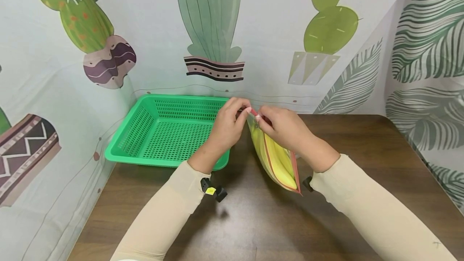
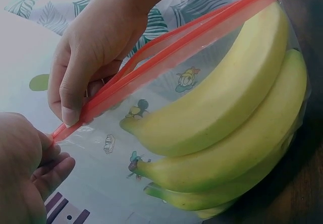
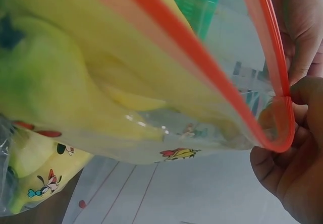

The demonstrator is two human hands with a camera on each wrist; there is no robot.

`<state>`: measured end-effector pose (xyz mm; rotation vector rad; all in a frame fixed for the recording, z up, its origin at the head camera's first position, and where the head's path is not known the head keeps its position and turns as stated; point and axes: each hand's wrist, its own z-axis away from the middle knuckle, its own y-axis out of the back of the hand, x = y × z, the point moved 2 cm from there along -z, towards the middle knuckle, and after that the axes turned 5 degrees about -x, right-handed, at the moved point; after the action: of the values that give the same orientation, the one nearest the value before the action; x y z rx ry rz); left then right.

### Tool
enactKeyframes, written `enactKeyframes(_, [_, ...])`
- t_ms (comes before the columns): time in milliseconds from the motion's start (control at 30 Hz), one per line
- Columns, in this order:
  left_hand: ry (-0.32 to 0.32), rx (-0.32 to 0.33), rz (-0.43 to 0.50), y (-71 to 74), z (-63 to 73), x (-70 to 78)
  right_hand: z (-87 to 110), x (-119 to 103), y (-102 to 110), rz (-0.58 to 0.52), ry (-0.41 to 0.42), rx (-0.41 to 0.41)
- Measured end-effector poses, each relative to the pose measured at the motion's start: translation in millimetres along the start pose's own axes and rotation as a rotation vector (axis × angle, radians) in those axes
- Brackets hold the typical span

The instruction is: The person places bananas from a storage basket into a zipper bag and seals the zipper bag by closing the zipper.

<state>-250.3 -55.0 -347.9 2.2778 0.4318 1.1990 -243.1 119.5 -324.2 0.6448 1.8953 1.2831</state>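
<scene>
A clear zip bag [image 1: 256, 136] with a red seal strip and small cartoon prints hangs tilted over the table. Several yellow bananas [image 2: 202, 128] with greenish tips lie inside it. At the bag's far upper corner, my left hand [image 1: 229, 122] pinches the end of the red strip [image 2: 60, 132]. Close beside it, my right hand [image 1: 284, 126] pinches the strip between thumb and fingers. Beyond the fingers the two red edges stand apart, so the bag's mouth gapes along much of its length, as the right wrist view shows.
Left of the bag stands a green plastic basket [image 1: 168, 162] with slotted walls, partly behind my left hand. The brown wooden table [image 1: 348, 140] runs under everything. A cloth printed with cacti [image 1: 268, 23] hangs close behind its far edge.
</scene>
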Motion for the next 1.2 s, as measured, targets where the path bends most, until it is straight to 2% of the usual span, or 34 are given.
enactKeyframes(233, [0.005,0.003,0.026,0.9,-0.1,-1.5,1.0,0.8,-1.9,-0.002,0.015,0.017])
enactKeyframes(600, [0.019,0.016,0.01,1.7,0.9,-4.4,3.8,1.6,-4.3,0.008,0.041,0.041])
enactKeyframes(1200, [0.033,0.022,0.009,2.4,2.0,-8.7,8.7,2.5,-9.5,-0.001,0.018,0.012])
